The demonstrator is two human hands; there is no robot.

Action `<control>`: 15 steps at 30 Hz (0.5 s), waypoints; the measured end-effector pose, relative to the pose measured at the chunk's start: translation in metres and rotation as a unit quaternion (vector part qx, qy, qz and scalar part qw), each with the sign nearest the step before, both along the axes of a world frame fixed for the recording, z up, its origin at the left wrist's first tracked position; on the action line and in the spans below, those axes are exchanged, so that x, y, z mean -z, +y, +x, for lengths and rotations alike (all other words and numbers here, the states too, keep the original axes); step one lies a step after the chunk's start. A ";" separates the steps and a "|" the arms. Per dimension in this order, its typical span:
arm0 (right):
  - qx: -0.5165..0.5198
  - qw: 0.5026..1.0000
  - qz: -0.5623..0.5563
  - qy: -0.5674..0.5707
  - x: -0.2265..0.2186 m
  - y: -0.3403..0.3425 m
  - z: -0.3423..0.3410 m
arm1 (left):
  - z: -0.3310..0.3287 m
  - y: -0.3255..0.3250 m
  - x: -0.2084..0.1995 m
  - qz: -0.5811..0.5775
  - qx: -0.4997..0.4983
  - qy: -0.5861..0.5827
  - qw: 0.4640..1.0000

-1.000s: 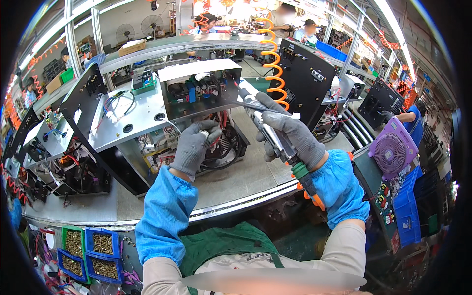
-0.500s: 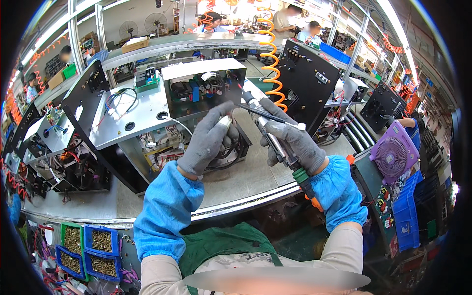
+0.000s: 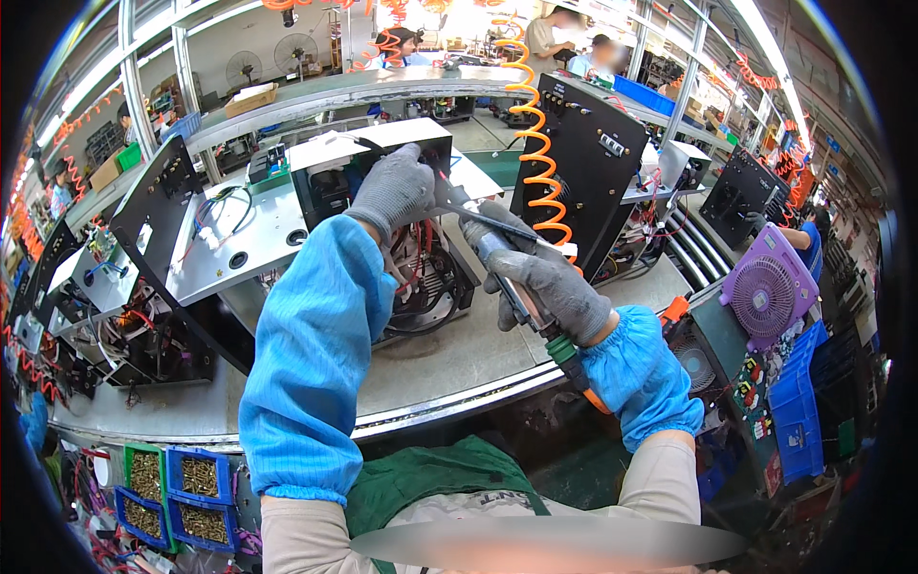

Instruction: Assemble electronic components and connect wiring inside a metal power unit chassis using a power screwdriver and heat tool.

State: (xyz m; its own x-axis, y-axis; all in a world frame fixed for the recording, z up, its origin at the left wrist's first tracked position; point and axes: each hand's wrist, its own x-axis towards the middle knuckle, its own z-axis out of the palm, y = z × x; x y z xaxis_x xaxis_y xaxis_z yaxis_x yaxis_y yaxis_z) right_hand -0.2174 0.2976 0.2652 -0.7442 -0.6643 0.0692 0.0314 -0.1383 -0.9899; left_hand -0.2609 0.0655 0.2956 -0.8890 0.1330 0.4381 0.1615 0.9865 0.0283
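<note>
My right hand point(image 3: 550, 282) is wrapped round a silver power screwdriver point(image 3: 512, 268) with a green collar, tilted with its tip up and left. A thin black cable-like strip point(image 3: 507, 222) with a white end lies along the tool, under or between my fingers. My left hand point(image 3: 394, 191) is closed at the front right part of a white-topped metal box point(image 3: 325, 150). What its fingers hold, if anything, is hidden. Just beyond it, a thin dark piece lies over the box's top edge. Below the hand, wires and a coil of black cable point(image 3: 435, 311) show inside the unit. Grey gloves cover both hands.
An orange coiled hose point(image 3: 545, 182) hangs right of the box, before a tall black panel point(image 3: 579, 163). Another black panel point(image 3: 158, 225) stands at left. Blue bins point(image 3: 199, 476) of small brass-coloured parts sit lower left. A purple fan point(image 3: 765, 287) stands right; people work beyond.
My left hand has moved up and left from near the screwdriver tip to the box; the small pale thing in its fingers no longer shows. My right hand has shifted slightly left and down with the screwdriver.
</note>
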 end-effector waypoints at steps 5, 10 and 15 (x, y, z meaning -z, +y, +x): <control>-0.012 1.000 0.019 -0.006 0.001 0.005 -0.005 | -0.004 0.004 -0.001 -0.099 -0.020 0.004 0.995; -0.025 0.999 0.019 0.036 0.002 0.006 -0.005 | 0.000 0.004 -0.019 -0.075 -0.007 -0.095 0.993; -0.014 0.999 0.020 0.046 0.009 0.012 -0.005 | -0.016 -0.012 0.007 -0.033 0.016 -0.046 0.998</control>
State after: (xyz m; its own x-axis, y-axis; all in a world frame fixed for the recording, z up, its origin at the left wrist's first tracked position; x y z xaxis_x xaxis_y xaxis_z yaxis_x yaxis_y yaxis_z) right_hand -0.2229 0.3095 0.2564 -0.7173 -0.6882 0.1089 -0.0563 -0.0985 -0.9935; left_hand -0.2767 0.0531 0.2884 -0.9197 0.1869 0.3452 0.1920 0.9812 -0.0197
